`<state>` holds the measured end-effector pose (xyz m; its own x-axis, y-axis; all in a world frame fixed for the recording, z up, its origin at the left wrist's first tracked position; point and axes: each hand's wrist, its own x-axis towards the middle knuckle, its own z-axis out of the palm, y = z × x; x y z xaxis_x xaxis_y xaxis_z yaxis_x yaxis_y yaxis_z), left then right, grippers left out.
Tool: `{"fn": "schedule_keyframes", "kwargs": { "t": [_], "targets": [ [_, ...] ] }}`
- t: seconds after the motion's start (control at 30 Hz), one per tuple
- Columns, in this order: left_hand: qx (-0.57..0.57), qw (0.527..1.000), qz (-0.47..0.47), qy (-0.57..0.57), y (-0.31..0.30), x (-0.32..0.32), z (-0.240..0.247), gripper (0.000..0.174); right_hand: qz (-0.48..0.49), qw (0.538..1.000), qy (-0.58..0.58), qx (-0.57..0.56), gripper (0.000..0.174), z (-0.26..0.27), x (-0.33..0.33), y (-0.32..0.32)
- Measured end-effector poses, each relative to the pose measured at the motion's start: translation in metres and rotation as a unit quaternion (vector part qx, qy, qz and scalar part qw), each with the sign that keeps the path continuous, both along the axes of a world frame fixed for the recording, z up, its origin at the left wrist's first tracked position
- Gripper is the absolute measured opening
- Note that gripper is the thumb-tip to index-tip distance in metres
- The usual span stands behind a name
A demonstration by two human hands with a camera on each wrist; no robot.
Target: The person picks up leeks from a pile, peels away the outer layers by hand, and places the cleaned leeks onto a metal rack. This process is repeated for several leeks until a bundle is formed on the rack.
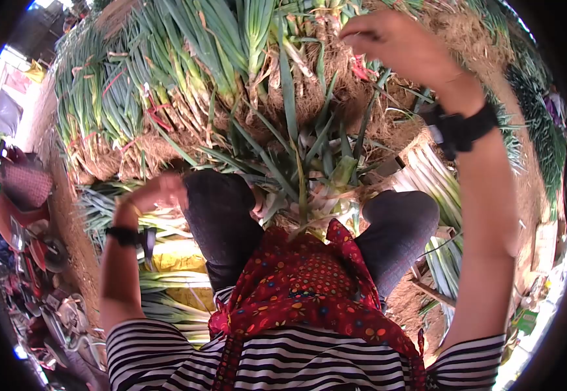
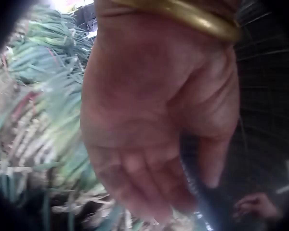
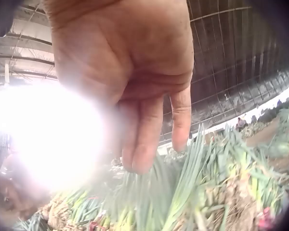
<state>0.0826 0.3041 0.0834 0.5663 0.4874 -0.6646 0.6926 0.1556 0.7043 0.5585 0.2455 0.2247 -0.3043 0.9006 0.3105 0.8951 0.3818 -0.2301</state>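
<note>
My right hand [image 1: 397,49] is raised over the root ends of the bundled green onions [image 1: 251,39], its fingers loosely bent and holding nothing. In the right wrist view its fingers [image 3: 147,139] hang down, overlapping the green leaves behind them. Beside my bent left knee [image 1: 221,202], the left hand [image 1: 163,193] is held low with relaxed fingers. The left wrist view shows its palm [image 2: 135,96] bare, with dark cloth showing between thumb and fingers. Loose green onion leaves [image 1: 290,98] stand up between my legs, in front of the red patterned apron [image 1: 296,274].
Trimmed green onions with white stalks [image 1: 430,182] lie right of my right knee. More lie at left around a yellow sack [image 1: 179,257]. Red ties [image 1: 158,117] bind some rooted bundles. Parked motorbikes [image 1: 48,254] line the far left, and wooden bars [image 1: 433,290] are low at right.
</note>
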Motion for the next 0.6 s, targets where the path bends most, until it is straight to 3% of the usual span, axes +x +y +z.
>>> {"fn": "schedule_keyframes", "kwargs": {
  "t": [0.03,0.07,0.1,0.13,0.17,0.23,0.33,0.37,0.43,0.47,0.53,0.6],
  "targets": [
    [0.003,0.992,0.028,-0.122,0.022,0.023,0.019,0.014,0.031,0.999,-0.024,0.017,0.023,-0.015,-0.016,0.011],
    [0.149,0.989,0.0,-0.023,0.054,0.036,0.025,0.018,0.052,0.998,0.034,0.02,0.023,-0.03,-0.026,0.019],
    [0.404,0.909,-0.099,-0.009,0.078,0.047,0.022,0.024,0.057,0.998,0.029,0.014,0.023,-0.047,-0.032,0.029],
    [0.255,0.926,0.18,-0.211,0.059,0.084,0.04,0.027,0.085,0.995,0.055,0.017,0.023,-0.062,-0.036,0.04],
    [0.144,0.9,0.271,-0.308,0.055,0.114,0.06,0.032,0.111,0.99,0.08,0.021,0.022,-0.074,-0.04,0.05],
    [0.071,0.863,0.309,-0.393,0.078,0.137,0.03,0.032,0.06,0.993,0.099,-0.022,0.023,-0.081,-0.057,0.053],
    [0.007,0.83,0.376,-0.413,0.073,0.174,-0.021,0.032,-0.04,0.975,0.129,-0.179,0.025,-0.098,-0.059,0.063],
    [0.01,0.843,0.414,-0.344,0.068,0.187,-0.028,0.03,-0.042,0.975,0.118,-0.181,0.025,-0.104,-0.056,0.066],
    [-0.023,0.851,0.44,-0.287,0.075,0.194,-0.066,0.025,-0.083,0.928,0.192,-0.307,0.025,-0.116,-0.053,0.076],
    [-0.019,0.846,0.416,-0.333,0.078,0.197,-0.068,0.023,-0.082,0.929,0.182,-0.31,0.025,-0.136,-0.049,0.084],
    [-0.033,0.824,0.384,-0.414,0.085,0.203,-0.054,0.02,-0.11,0.871,0.326,-0.351,0.026,-0.178,-0.041,0.099],
    [-0.02,0.808,0.423,-0.41,0.098,0.203,-0.048,0.02,-0.113,0.861,0.344,-0.357,0.025,-0.193,-0.049,0.108]
  ]
}}
